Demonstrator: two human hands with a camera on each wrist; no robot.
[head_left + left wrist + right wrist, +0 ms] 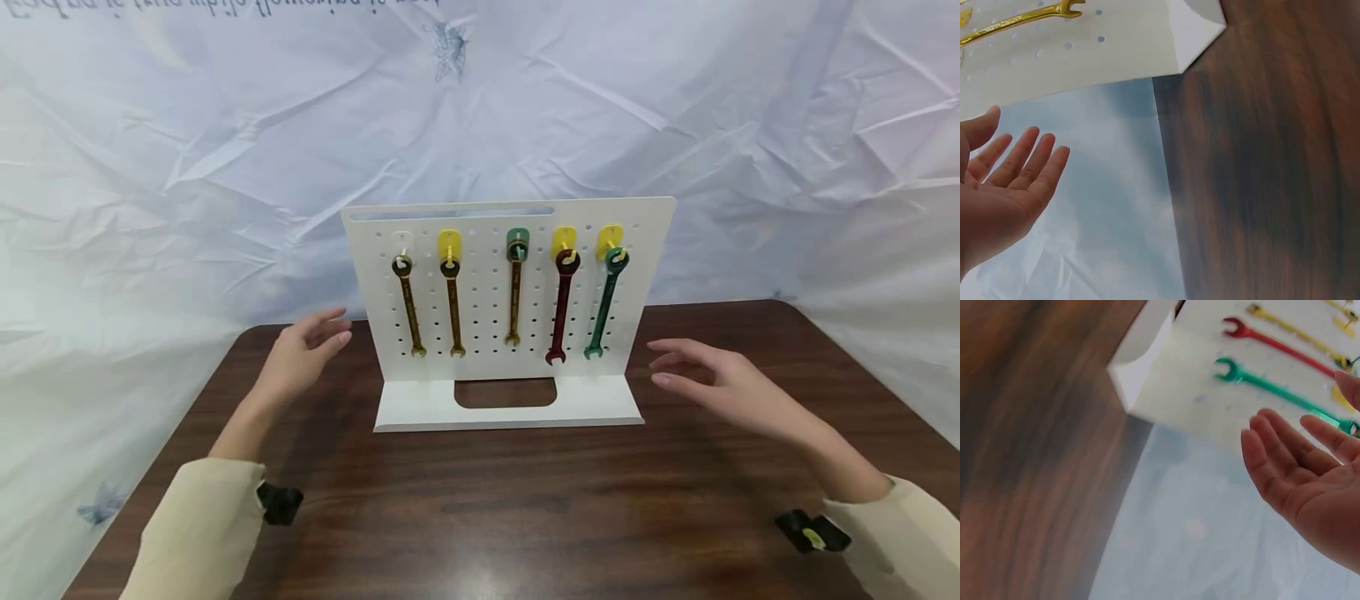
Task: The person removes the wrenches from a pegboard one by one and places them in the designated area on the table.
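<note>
Head shows left hand, right hand relaxed, empty

Head camera faces forward-down; wrist views (nearer) share its pegboard.

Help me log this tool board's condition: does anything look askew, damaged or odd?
Nothing looks spilled or damaged; all five combination wrenches hang on the white pegboard. Slightly odd: the gap between the second and third from the left is wider than the others, so spacing looks uneven. The backdrop sheet behind is creased.
</note>
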